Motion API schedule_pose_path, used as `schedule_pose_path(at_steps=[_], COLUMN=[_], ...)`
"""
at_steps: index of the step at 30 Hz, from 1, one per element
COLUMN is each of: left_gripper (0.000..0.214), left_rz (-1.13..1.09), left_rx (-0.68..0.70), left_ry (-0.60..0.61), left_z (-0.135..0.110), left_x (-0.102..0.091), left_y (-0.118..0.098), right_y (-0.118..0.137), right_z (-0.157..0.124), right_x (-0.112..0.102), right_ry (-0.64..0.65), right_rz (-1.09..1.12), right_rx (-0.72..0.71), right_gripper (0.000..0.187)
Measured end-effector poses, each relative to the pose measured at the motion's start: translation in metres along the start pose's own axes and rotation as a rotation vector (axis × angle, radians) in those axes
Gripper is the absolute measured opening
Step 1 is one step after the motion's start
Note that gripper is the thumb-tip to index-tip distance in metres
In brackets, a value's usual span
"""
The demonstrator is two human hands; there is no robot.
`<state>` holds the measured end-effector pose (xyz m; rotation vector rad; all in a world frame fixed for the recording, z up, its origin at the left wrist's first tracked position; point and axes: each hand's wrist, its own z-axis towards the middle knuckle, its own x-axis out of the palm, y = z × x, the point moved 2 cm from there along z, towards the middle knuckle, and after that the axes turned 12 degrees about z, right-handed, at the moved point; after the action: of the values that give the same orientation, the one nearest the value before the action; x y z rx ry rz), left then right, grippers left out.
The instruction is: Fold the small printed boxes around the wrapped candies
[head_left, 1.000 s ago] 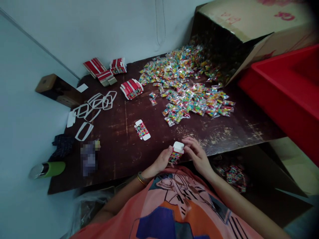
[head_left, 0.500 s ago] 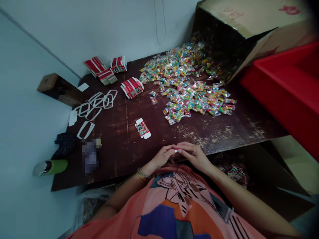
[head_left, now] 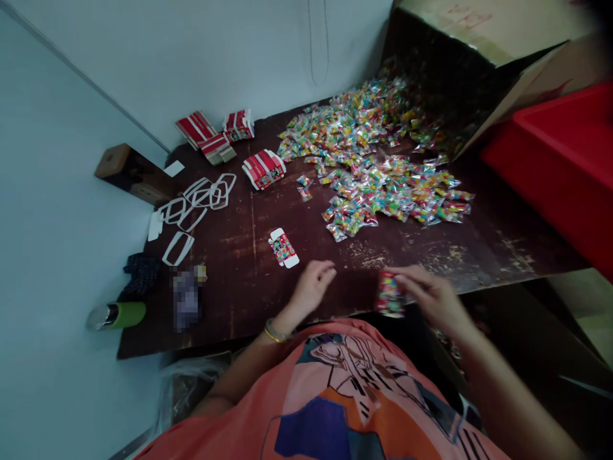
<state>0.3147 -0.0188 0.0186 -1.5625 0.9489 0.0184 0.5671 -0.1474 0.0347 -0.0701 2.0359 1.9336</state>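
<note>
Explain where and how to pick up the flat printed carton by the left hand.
Probably pinch the flat carton across its narrow width, coming from above on the near side, where the left hand is closest; it lies flat on the table, so only edges offer purchase.

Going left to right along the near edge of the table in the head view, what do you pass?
bottle → left hand → box → right hand → red bin
</note>
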Motion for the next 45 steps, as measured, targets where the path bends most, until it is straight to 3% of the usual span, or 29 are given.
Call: schedule_pose_path(at_steps=[2,3,4,6,7,9,12,14,16,18,20,23,25,27,29,32,34,37,39,45], left_gripper=[0.039,0.047,0.053,0.039,0.030,0.020,0.010,0.002,0.006,0.011,0.018,0.032,0.042,0.050,0.050,0.038,0.035,0.024,0.020,0.033], left_rz=[0.377,0.535,0.653,0.763,0.773,0.741,0.594,0.420,0.268,0.167,0.076,-0.066,-0.171,-0.354,-0.636,-0.915,-0.854,-0.588,-0.432,-0.259], left_rx=[-0.115,-0.206,-0.274,-0.255,-0.211,-0.095,0.061,0.116,0.103,0.036,-0.064,-0.248,-0.339,-0.363,-0.336,-0.291,-0.310,-0.357,-0.320,-0.230], left_ry=[-0.378,-0.490,-0.532,-0.458,-0.408,-0.370,-0.393,-0.361,-0.323,-0.252,-0.093,0.229,0.435,0.577,0.592,0.458,0.405,0.466,0.521,0.569], left_z=[0.022,0.031,0.039,0.050,0.053,0.050,0.033,0.019,0.004,-0.011,-0.025,-0.048,-0.059,-0.061,-0.053,-0.035,-0.027,-0.022,-0.021,-0.016], left_x=[-0.040,-0.057,-0.070,-0.080,-0.077,-0.062,-0.032,-0.017,-0.013,-0.016,-0.020,-0.018,-0.008,0.007,0.023,0.039,0.047,0.053,0.053,0.063], left_y=[0.020,0.031,0.042,0.057,0.060,0.060,0.050,0.044,0.042,0.044,0.050,0.057,0.054,0.041,0.022,-0.005,-0.015,-0.017,-0.017,-0.020], right_y=[-0.017,-0.027,-0.035,-0.044,-0.044,-0.034,-0.006,0.009,0.014,0.007,-0.008,-0.028,-0.034,-0.030,-0.020,-0.001,0.006,0.010,0.012,0.021], right_z=[-0.008,-0.013,-0.017,-0.021,-0.020,-0.013,0.008,0.023,0.031,0.033,0.027,0.007,-0.008,-0.021,-0.031,-0.031,-0.021,-0.002,0.006,0.012], right_x=[-0.059,-0.085,-0.107,-0.127,-0.124,-0.094,-0.011,0.050,0.098,0.123,0.123,0.095,0.074,0.063,0.066,0.084,0.091,0.084,0.076,0.062], right_ry=[0.057,0.127,0.104,0.080,0.065,0.080,0.155,0.267,0.405,0.533,0.625,0.680,0.641,0.512,0.365,0.259,0.136,-0.042,-0.015,0.343], right_rz=[-0.179,-0.275,-0.373,-0.512,-0.537,-0.502,-0.386,-0.361,-0.409,-0.481,-0.526,-0.513,-0.435,-0.306,-0.172,-0.059,-0.071,-0.128,-0.108,0.034], right_rx=[0.070,0.109,0.124,0.145,0.141,0.116,-0.008,-0.174,-0.324,-0.412,-0.465,-0.540,-0.587,-0.614,-0.627,-0.650,-0.592,-0.438,-0.371,-0.273], right_gripper=[0.040,0.043,0.048,0.053,0.053,0.048,0.037,0.034,0.055,0.082,0.090,0.061,0.041,0.033,0.029,0.026,0.027,0.023,0.017,0.018])
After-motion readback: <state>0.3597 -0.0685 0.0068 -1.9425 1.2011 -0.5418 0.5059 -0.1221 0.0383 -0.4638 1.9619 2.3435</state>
